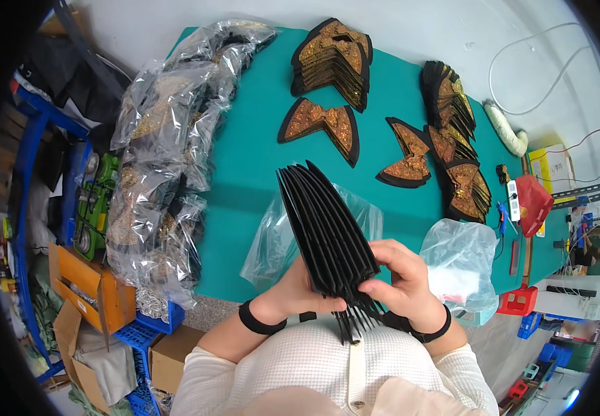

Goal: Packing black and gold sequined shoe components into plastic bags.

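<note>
A thick stack of black fabric pieces (324, 229) stands nearly upright between my hands, its edges fanned out at the top. Thin black strips hang from its lower end. My left hand (298, 290) is closed round the stack's lower left side, thumb across the front. At the lower right, my right hand (405, 283) pinches the edges between thumb and fingers. Behind the stack a clear plastic bag (265, 246) lies flat on the green table (244, 173). Beyond it sit a glittery gold winged piece with a black border (320, 125) and a similar piece (407, 156).
Filled clear bags (168, 118) line the table's left side. More gold-and-black pieces are piled at the far middle (331, 62) and at the right (463, 184). A crumpled plastic bag (459, 260) lies near my right hand. A power strip (512, 201) and red pouch (532, 204) are further right.
</note>
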`<state>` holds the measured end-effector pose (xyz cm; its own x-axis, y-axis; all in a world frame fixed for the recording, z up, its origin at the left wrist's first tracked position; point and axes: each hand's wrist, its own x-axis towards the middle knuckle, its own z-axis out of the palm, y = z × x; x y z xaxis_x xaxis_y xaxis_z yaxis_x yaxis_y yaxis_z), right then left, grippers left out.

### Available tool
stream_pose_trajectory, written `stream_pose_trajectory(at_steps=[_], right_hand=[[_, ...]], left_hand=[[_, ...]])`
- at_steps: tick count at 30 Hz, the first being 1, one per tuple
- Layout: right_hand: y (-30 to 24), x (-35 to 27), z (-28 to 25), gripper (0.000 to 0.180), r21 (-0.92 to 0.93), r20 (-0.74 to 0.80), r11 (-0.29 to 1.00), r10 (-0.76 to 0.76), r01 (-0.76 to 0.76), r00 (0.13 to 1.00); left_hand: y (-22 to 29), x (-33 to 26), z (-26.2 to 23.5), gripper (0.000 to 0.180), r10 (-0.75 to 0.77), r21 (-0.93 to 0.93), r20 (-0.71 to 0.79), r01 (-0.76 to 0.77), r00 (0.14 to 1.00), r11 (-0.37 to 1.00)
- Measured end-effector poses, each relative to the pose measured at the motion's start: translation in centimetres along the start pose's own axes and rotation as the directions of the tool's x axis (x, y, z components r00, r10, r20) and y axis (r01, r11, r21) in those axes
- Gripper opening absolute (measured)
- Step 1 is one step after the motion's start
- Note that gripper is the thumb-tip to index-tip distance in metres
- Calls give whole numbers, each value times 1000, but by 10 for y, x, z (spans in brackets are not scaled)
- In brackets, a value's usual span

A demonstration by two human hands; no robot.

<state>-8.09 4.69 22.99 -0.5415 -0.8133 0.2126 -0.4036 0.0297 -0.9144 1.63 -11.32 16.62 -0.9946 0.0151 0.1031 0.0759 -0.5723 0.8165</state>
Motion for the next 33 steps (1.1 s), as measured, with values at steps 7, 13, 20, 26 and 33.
stream_pose_trajectory(at_steps=[7, 13, 20, 26, 33], right_hand=[[9, 5, 4, 42, -32, -178, 995, 89, -96, 980], [-21, -37, -15, 27, 603, 181, 729, 270, -324, 946], [7, -19, 31, 74, 748, 625, -47, 385, -661, 679], [-15, 1, 27, 78, 895, 446, -83, 234, -439, 864], [11, -8, 14, 59, 774, 545, 49, 458, -631, 703]], left_hand=[[-5, 7, -4, 75, -119, -267, -223, 57, 967, 962], [-6, 16, -28, 73, 240, 27, -301, -244, 923, 969], [26, 18, 4, 31, 647, 684, -72, -435, 759, 586], [14, 16, -19, 37, 638, 829, 377, -552, 672, 91], [-3, 16, -28, 60, 534, 685, 711, -622, 458, -379]])
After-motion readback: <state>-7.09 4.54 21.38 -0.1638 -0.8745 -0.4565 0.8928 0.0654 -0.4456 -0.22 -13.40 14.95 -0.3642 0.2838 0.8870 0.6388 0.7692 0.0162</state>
